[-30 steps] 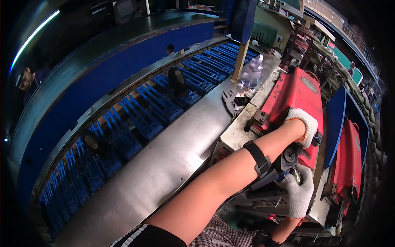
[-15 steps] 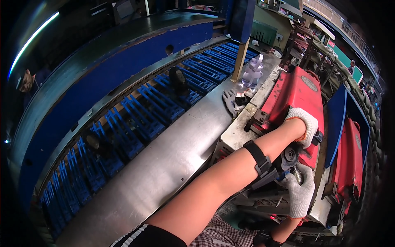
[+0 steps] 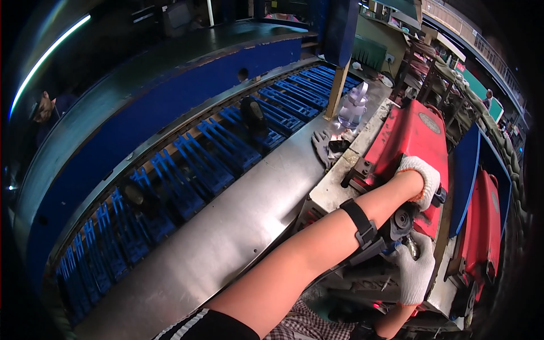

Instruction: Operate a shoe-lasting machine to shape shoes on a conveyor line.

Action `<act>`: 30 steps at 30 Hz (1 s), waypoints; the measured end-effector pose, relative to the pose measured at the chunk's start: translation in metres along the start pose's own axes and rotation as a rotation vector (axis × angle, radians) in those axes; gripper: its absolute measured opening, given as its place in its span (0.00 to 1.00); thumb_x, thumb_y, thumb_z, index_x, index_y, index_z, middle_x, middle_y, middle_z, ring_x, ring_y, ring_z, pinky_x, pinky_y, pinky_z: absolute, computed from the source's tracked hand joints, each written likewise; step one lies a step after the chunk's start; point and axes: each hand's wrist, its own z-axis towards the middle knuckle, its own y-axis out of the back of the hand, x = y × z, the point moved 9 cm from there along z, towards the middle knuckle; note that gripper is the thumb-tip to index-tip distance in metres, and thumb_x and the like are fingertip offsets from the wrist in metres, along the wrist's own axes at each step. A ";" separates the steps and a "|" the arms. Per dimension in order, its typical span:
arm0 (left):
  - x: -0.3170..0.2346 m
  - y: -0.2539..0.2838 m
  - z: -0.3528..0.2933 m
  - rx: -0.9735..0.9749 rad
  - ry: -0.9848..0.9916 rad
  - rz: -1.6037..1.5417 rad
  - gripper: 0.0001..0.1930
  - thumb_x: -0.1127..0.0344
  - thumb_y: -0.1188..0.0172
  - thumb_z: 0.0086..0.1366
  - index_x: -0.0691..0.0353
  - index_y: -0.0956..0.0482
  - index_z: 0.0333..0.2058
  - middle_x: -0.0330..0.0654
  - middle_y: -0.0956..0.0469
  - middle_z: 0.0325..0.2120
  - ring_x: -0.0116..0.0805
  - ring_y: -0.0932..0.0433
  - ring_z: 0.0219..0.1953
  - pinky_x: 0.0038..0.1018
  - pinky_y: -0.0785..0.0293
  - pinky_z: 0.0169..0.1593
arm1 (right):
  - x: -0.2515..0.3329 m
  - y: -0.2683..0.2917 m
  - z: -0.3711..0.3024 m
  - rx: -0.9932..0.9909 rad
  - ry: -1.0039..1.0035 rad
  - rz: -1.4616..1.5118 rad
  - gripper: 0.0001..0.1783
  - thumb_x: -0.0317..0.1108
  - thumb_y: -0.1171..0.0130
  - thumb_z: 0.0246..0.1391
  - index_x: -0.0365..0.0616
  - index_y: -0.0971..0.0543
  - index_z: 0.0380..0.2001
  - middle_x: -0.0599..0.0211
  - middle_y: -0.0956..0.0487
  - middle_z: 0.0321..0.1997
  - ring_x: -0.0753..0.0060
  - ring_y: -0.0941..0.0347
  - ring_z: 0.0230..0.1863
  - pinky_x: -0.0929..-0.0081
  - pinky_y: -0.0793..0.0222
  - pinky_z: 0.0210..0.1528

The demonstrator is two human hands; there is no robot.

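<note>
- Head view, left hand (image 3: 420, 180): white knitted glove with an orange-edged cuff, set against the front of the red machine cover (image 3: 418, 129). Fingers hidden beyond the wrist; cannot tell whether clenched or released.
- Head view, right hand (image 3: 416, 275): likewise gloved, below the left hand. Fingers bent around a shiny metal part (image 3: 414, 248); cannot tell whether it is grasped.
- Shiny metal part: located just below a black round fitting (image 3: 402, 220), itself under the left wrist.
- Left forearm: black buckled strap (image 3: 358, 220) fastened around it.
- Left of the machine: bare steel plate (image 3: 226, 232), bordering a rack of blue slats (image 3: 212, 150).
- Beyond the forearm: grey glove (image 3: 322, 147) near a translucent bottle (image 3: 354, 110).
- Far right: second red cover (image 3: 480, 218) beside a blue panel (image 3: 466, 170).
</note>
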 end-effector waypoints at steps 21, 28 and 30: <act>0.007 -0.009 0.018 -0.131 -0.020 -0.009 0.23 0.57 0.27 0.44 0.55 0.10 0.42 0.46 0.12 0.41 0.44 0.12 0.44 0.41 0.16 0.46 | -0.002 -0.005 0.005 0.053 -0.033 0.002 0.18 0.27 0.39 0.53 0.30 0.21 0.47 0.64 0.21 0.40 0.75 0.27 0.42 0.75 0.29 0.51; 0.003 -0.005 0.012 -0.122 -0.015 -0.015 0.24 0.56 0.26 0.45 0.55 0.10 0.43 0.46 0.12 0.41 0.44 0.12 0.44 0.41 0.16 0.46 | -0.001 -0.004 0.003 0.070 0.001 0.003 0.15 0.27 0.41 0.58 0.32 0.22 0.47 0.68 0.22 0.40 0.80 0.29 0.40 0.79 0.29 0.45; 0.005 -0.007 0.014 -0.143 -0.021 -0.018 0.24 0.56 0.26 0.45 0.57 0.10 0.43 0.47 0.12 0.41 0.44 0.12 0.44 0.41 0.16 0.47 | -0.006 -0.004 0.003 0.065 -0.073 0.030 0.19 0.27 0.38 0.53 0.30 0.21 0.48 0.65 0.21 0.40 0.76 0.27 0.41 0.76 0.29 0.50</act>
